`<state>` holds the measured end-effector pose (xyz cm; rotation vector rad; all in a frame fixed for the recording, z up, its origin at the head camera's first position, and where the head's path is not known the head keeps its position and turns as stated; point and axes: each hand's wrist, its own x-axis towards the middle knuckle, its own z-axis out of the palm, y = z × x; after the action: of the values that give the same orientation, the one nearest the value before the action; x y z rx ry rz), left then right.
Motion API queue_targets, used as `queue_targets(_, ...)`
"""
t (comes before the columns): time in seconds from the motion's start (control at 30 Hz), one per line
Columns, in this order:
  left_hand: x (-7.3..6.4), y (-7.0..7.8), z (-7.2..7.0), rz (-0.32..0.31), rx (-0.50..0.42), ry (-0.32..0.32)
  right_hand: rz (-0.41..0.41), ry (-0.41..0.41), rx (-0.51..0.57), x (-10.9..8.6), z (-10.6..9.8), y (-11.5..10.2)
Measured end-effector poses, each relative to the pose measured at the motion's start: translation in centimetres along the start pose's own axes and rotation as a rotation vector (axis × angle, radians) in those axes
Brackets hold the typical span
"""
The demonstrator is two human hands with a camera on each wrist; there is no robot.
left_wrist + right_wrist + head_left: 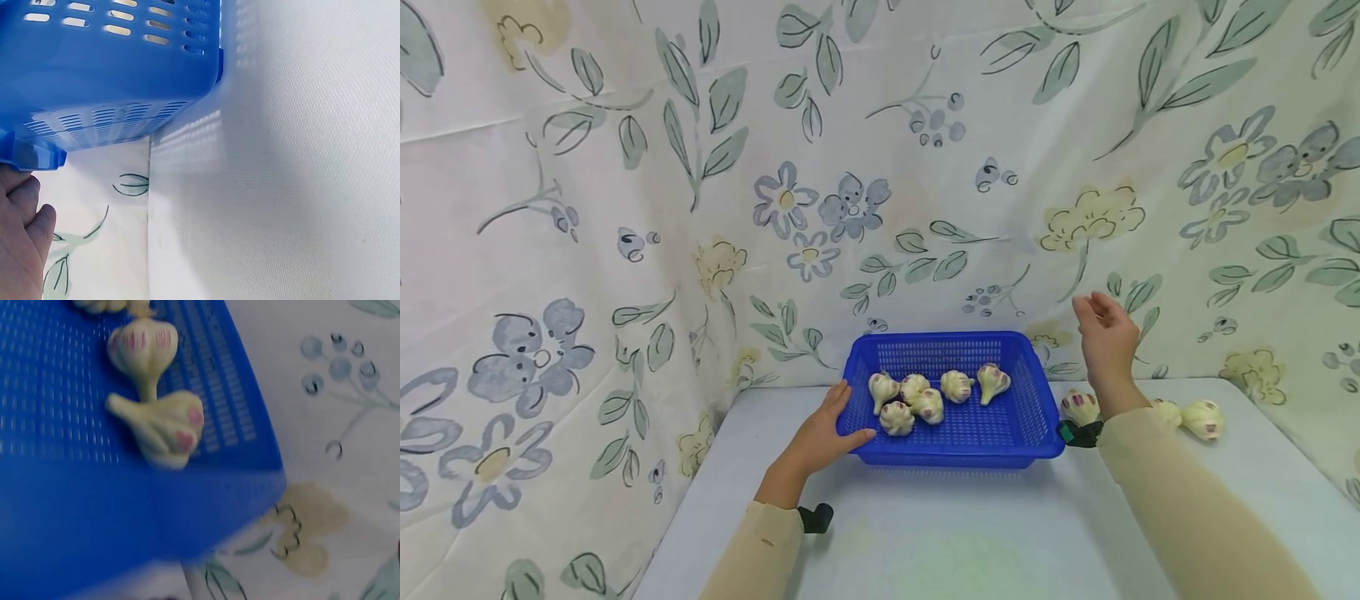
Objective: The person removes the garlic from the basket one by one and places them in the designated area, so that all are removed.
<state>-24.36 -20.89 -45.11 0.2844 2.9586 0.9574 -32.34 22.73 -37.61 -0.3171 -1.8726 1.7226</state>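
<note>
A blue plastic basket stands on the table with several garlic bulbs inside. My left hand rests at its left end, thumb over the front left corner of the rim and fingers along the left side. In the left wrist view, fingertips touch below the basket's rim. My right hand is raised past the basket's right end, fingers loosely bent, with nothing visible in it. Beneath its wrist, garlic bulbs lie on the table, partly hidden by the arm. The right wrist view shows garlic along the basket's wall.
A floral cloth hangs behind the table and along its left side. The white tabletop stretches in front of the basket. Dark straps with small wrist cameras sit on both wrists.
</note>
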Motion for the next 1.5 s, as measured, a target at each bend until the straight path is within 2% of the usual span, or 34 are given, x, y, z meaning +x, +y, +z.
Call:
queue_targets(0.07, 0.0, 0.0, 0.0, 0.001, 0.003, 0.001, 0.011, -0.034, 0.024, -0.3, 1.2, 0.0)
queue_targets(0.3, 0.1, 0.0, 0.0, -0.002, -0.003, 0.002, 0.08, -0.183, 0.007, -2.1, 4.8, 0.3)
queue_targets(0.43, 0.1, 0.0, 0.0, -0.006, -0.002, 0.001, 0.109, -0.282, -0.047, -2.9, 6.6, 1.0)
queue_targets(0.63, 0.1, 0.0, 0.0, -0.011, 0.006, -0.005, 0.174, -0.361, -0.121, -3.5, 8.4, 2.3)
queue_targets(0.9, 0.1, 0.1, 0.0, -0.011, -0.006, 0.006, 0.33, -0.381, -0.105, -3.1, 9.7, 3.8)
queue_targets(1.0, 0.0, 0.0, 0.1, -0.012, -0.017, 0.005, 0.36, -0.432, -0.12, -3.1, 9.8, 4.2)
queue_targets(1.1, -0.1, 0.0, 0.2, -0.014, -0.012, -0.001, 0.391, -0.51, -0.181, -3.1, 9.8, 4.8)
queue_targets(1.3, -0.1, 0.1, 0.2, -0.017, -0.011, -0.007, 0.382, -0.6, -0.355, -2.9, 9.9, 5.4)
queue_targets(1.5, 0.0, 0.1, 0.1, -0.015, 0.005, -0.002, 0.328, -0.657, -0.45, -2.9, 10.2, 5.9)
